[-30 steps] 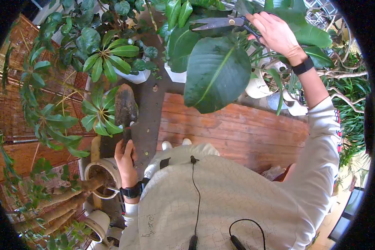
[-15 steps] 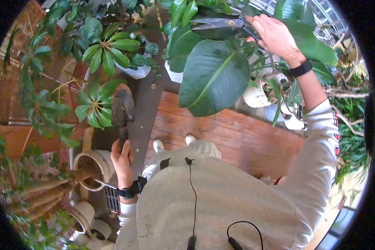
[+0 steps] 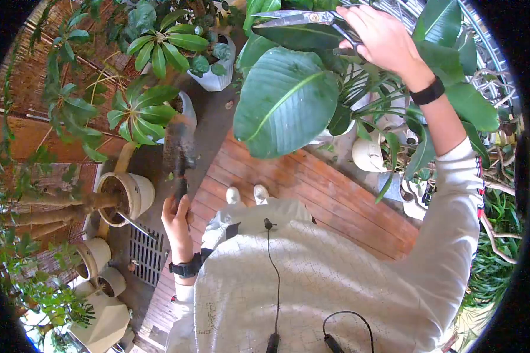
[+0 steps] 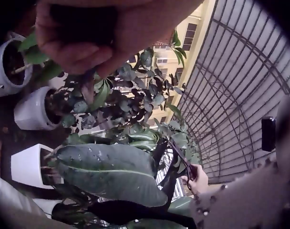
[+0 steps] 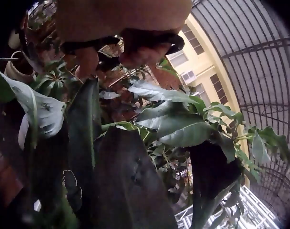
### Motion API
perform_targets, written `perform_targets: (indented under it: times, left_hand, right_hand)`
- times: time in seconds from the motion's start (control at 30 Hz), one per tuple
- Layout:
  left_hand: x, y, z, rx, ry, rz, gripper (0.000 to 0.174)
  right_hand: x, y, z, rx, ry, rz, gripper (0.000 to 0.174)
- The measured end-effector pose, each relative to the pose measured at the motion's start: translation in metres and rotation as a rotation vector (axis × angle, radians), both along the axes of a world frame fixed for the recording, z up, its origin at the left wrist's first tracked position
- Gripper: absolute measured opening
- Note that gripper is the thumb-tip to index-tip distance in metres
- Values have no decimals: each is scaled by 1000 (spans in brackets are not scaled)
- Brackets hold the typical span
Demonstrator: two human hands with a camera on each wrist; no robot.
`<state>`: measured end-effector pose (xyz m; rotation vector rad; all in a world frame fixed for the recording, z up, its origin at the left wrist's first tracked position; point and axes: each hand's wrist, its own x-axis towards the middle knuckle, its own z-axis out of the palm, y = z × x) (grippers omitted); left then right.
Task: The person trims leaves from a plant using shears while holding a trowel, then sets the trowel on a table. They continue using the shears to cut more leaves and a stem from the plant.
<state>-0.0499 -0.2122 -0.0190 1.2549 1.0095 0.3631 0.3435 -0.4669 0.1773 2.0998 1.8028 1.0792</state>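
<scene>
My left hand [image 3: 178, 228] grips the dark handle of a garden trowel [image 3: 179, 144], its soil-stained blade pointing away from me beside the leaves at left. In the left wrist view the curled fingers [image 4: 83, 52] show from close up. High at the right, my right hand [image 3: 386, 44] holds a pair of scissors [image 3: 297, 19] by the handles, blades slightly apart and pointing left. Right below the blades in the head view spreads a large broad green leaf [image 3: 288, 100]. The right wrist view shows more leaves [image 5: 176, 126] around that hand, with the blades hidden.
A white pot [image 3: 218, 73] stands ahead, and a cream pot with thick stems [image 3: 138, 197] at left, near a floor drain grate [image 3: 147, 253]. Wooden decking [image 3: 288, 182] lies underfoot. More pots [image 3: 368, 154] and bare branches [image 3: 500, 235] line the right side.
The head view has turned, bringing more of the left pots and the drain grate into sight. Both hands keep their tools; the scissors sit slightly higher and further left in view.
</scene>
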Motion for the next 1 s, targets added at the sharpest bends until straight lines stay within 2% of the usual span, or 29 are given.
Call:
perform_targets:
  times: [0.03, 0.57, 1.0]
  left_hand:
    - [-2, -1, 0, -4, -15, 15, 18]
    - [-3, -5, 10, 14, 1, 105, 14]
    - [-11, 7, 0, -43, -88, 37, 15]
  right_hand:
    - [-13, -1, 12, -143, 2, -139, 46]
    - [-12, 9, 15, -141, -19, -68, 41]
    - [-13, 10, 13, -130, 50, -87, 21]
